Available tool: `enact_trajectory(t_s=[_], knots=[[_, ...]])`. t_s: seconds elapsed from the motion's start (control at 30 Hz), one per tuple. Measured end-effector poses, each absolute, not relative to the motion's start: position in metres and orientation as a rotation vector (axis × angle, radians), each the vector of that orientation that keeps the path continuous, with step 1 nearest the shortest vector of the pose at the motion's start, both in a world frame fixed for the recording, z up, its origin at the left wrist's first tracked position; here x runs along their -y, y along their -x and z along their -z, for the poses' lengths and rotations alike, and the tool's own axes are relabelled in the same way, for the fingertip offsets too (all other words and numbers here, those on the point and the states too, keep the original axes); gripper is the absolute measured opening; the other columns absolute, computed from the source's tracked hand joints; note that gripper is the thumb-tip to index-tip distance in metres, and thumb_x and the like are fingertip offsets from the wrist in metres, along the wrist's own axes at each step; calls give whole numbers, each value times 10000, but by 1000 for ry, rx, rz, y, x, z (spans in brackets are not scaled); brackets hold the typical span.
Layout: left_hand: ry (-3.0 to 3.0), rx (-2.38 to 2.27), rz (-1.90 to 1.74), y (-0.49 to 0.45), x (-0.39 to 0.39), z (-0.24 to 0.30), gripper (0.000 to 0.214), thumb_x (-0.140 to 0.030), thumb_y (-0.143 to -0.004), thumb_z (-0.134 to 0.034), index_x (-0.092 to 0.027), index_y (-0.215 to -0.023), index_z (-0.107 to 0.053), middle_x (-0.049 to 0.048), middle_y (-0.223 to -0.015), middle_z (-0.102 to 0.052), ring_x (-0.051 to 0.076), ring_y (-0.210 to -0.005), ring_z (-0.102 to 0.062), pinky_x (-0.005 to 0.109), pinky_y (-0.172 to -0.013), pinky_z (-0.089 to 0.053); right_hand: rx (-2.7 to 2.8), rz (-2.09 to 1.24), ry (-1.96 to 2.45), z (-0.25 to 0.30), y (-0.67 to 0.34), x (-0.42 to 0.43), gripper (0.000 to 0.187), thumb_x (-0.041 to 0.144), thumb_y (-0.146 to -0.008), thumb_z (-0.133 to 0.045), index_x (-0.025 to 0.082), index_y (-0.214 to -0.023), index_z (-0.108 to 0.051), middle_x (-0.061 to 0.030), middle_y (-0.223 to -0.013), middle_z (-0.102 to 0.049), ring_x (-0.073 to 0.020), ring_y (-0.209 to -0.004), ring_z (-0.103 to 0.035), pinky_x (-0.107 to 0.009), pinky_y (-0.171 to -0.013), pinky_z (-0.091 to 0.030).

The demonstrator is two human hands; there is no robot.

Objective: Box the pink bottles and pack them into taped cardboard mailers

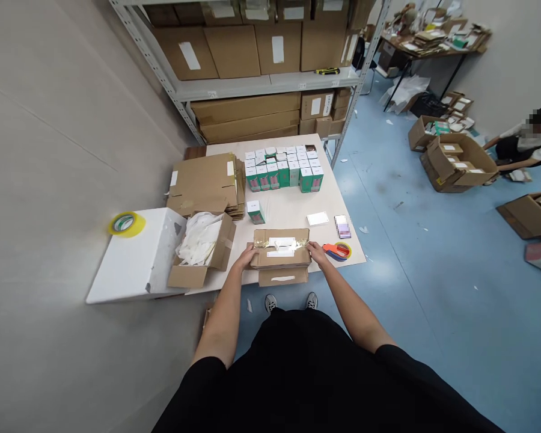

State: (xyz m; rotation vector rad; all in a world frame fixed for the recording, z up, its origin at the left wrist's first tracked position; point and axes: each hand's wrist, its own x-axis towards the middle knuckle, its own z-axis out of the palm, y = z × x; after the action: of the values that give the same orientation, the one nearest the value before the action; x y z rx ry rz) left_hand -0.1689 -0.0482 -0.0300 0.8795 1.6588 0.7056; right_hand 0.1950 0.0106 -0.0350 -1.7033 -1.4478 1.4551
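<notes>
A small brown cardboard box [281, 249] lies at the near edge of the white table [293, 210], its top seam taped and bearing a white label. My left hand [244, 258] grips its left end with the fingers curled round. My right hand [317, 252] presses against its right end. A front flap with a white strip hangs over the table edge below the box. A single green and white carton [255, 211] stands just behind the box.
Several green and white cartons [283, 167] stand in rows at the table's back. Flat cardboard [207, 185] is stacked at left, beside an open box of white packing [201, 243]. A tape dispenser [337, 250], cards [318, 218], a tape roll [126, 224], shelving and a seated person [529, 141] are around.
</notes>
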Motion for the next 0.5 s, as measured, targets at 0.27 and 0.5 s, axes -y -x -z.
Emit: enact_trajectory(t_s=[0.27, 0.5], knots=[[-874, -2105, -520, 147, 47, 29, 509, -588, -952, -582, -163, -1228, -633, 179, -1331, -711, 321, -1222, -669, 353, -980, -484, 1517, -1218, 1984, 33, -177, -24, 182, 358, -864, -660, 229, -985, -616, -61, -1107, -748, -236, -1025, -696, -307, -874, -511], [-881, -2128, -483, 144, 43, 26, 437, -507, -973, -605, -187, -1270, -612, 173, -1354, -703, 323, -1242, -667, 351, -968, -480, 1536, -1160, 2023, 34, -174, -23, 221, 332, -885, -670, 228, -1077, -637, -80, -1138, -758, -261, -1059, -692, -325, -900, -494]])
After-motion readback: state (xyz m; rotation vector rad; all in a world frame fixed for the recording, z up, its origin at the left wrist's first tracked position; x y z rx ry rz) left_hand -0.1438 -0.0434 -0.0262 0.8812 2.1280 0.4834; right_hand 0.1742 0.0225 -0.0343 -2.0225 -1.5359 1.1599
